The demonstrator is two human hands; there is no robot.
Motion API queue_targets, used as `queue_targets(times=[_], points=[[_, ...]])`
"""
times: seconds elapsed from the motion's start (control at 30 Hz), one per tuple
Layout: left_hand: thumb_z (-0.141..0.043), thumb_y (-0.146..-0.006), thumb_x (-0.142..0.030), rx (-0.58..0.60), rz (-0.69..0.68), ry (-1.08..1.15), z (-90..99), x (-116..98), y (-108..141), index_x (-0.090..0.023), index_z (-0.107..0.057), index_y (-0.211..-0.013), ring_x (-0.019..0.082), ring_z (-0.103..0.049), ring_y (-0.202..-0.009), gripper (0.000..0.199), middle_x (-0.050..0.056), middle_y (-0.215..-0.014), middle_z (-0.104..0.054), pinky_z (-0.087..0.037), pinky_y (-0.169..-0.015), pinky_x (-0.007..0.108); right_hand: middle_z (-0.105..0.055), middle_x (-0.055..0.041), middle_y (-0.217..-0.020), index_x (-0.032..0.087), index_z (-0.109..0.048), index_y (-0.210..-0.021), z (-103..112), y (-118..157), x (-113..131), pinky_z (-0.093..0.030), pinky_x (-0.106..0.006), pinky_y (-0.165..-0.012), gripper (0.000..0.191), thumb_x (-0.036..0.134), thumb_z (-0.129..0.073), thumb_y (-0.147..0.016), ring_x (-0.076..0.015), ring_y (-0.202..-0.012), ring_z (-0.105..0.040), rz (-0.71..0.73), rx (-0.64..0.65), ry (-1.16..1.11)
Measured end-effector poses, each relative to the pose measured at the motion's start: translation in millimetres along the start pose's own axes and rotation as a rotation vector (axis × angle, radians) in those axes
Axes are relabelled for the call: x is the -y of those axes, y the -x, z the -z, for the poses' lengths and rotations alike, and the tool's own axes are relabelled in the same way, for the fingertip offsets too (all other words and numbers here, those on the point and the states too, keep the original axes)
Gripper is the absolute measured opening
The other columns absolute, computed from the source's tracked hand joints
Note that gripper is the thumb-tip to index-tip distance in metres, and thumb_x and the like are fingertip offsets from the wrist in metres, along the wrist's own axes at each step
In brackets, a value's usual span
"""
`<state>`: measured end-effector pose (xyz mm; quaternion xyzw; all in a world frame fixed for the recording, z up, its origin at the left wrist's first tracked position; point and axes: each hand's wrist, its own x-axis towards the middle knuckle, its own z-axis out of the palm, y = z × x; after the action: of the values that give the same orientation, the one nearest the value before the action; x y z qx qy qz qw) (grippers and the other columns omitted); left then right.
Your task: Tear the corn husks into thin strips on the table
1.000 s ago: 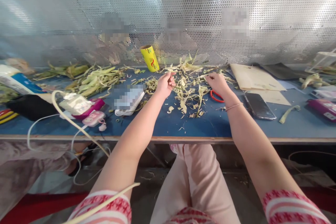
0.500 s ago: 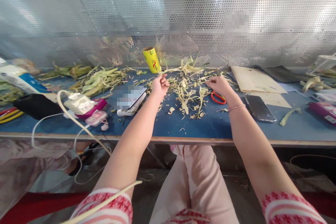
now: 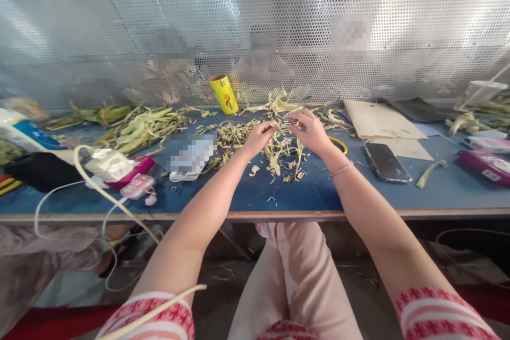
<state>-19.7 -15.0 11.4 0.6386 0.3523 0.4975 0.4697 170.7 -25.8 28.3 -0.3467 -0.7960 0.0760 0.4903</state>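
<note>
Over the heap of dry plant scraps (image 3: pixel 274 162), my left hand (image 3: pixel 258 137) is closed in a pinch on a small pale plant piece (image 3: pixel 275 126). Just right of it is my right hand (image 3: pixel 309 130), its fingers apart and its tips pointing at that piece; I see nothing held in it. A yellow and red handle loop (image 3: pixel 338 143) pokes out beside my right wrist, the rest of the tool hidden. Behind my hands stands a yellow cardboard tube (image 3: pixel 224 94), slightly tilted.
Pale leaves and stalks (image 3: pixel 149 127) lie to the left. A phone (image 3: pixel 386 162), a beige folder (image 3: pixel 380 119) and a purple box (image 3: pixel 486 166) are on the right. Chargers with cables (image 3: pixel 115 167) and a bottle (image 3: pixel 30 130) are at left. A perforated metal panel (image 3: pixel 303 10) rises behind.
My hands have come together over the scraps: the left moved right, the right moved left. My right wrist now partly covers the red and yellow handles. The view has shifted slightly.
</note>
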Motion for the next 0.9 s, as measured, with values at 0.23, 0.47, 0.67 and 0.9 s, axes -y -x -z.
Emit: queue_targets(times=[0.23, 0.47, 0.67, 0.9], points=[[-0.055, -0.085, -0.028, 0.109, -0.086, -0.320, -8.2, -4, 4, -0.019, -0.041, -0.051, 0.007, -0.037, -0.036, 0.038, -0.006, -0.038, -0.036, -0.027, -0.044, 0.023, -0.064, -0.0044, -0.083, 0.022, -0.071, -0.077, -8, 1, -3, -0.048, -0.032, -0.072, 0.009, 0.024, -0.063, -0.080, -0.0175, -0.081, -0.058, -0.077, 0.089, -0.059], [-0.061, -0.080, -0.024, 0.135, 0.064, -0.095, -10.8, -7, 5, -0.019, -0.050, -0.068, 0.005, -0.029, -0.034, 0.016, -0.009, -0.044, -0.034, -0.019, -0.040, 0.022, -0.063, -0.0034, -0.078, 0.020, -0.068, -0.075, -9, 1, -7, -0.045, -0.030, -0.071, 0.009, 0.020, -0.060, -0.080, -0.0159, -0.075, -0.055, -0.054, 0.113, -0.003], [-0.063, -0.077, -0.020, 0.114, 0.081, -0.030, -12.7, -7, 5, -0.019, -0.051, -0.071, 0.004, -0.024, -0.034, 0.014, -0.010, -0.042, -0.028, -0.017, -0.038, 0.021, -0.064, -0.0039, -0.079, 0.020, -0.064, -0.079, -14, 3, -10, -0.044, -0.029, -0.071, 0.010, 0.020, -0.055, -0.082, -0.0160, -0.075, -0.055, -0.049, 0.111, 0.034], [-0.064, -0.078, -0.021, 0.129, 0.112, 0.035, -12.7, -6, 4, -0.018, -0.048, -0.067, 0.002, -0.022, -0.034, 0.019, -0.010, -0.042, -0.027, -0.016, -0.038, 0.020, -0.063, -0.0046, -0.081, 0.018, -0.062, -0.079, -17, 4, -7, -0.045, -0.030, -0.073, 0.010, 0.019, -0.054, -0.083, -0.0164, -0.076, -0.055, -0.026, 0.098, 0.061]])
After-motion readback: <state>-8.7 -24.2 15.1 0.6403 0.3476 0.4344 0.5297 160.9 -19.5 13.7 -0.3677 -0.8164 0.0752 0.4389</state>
